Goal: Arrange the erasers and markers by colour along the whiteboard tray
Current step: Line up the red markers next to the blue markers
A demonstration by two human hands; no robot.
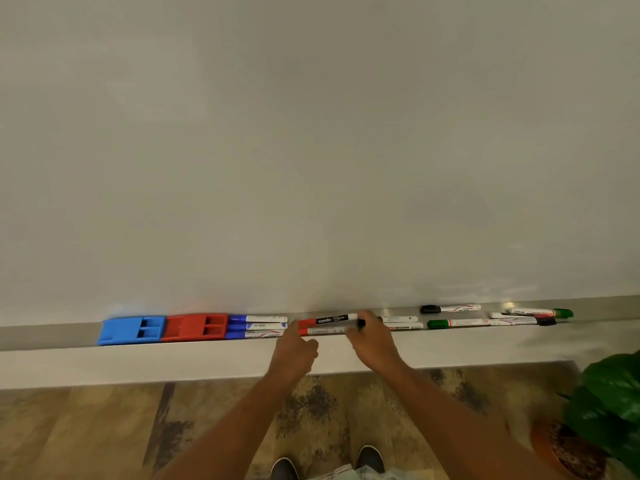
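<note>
On the tray (pixel 450 344), 2 red markers (pixel 327 325), left hand (pixel 294 353) and right hand (pixel 372 336) each in clamped grip at opposite ends.

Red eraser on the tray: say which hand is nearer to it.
Left. The left hand sits at the red-capped ends of the red markers, a little right of the red eraser. The right hand grips their far ends, farther right.

Tray (pixel 485 344) below the whiteboard, loaded from 9 to 3 o'clock.
At 9 o'clock lies the blue eraser (pixel 131 330), the red eraser (pixel 195 327) touching it, then three blue markers (pixel 258 326) stacked side by side, two red markers (pixel 327 325) at centre, and toward 3 o'clock black (pixel 450 309) and green markers (pixel 457 324) lying scattered.
</note>
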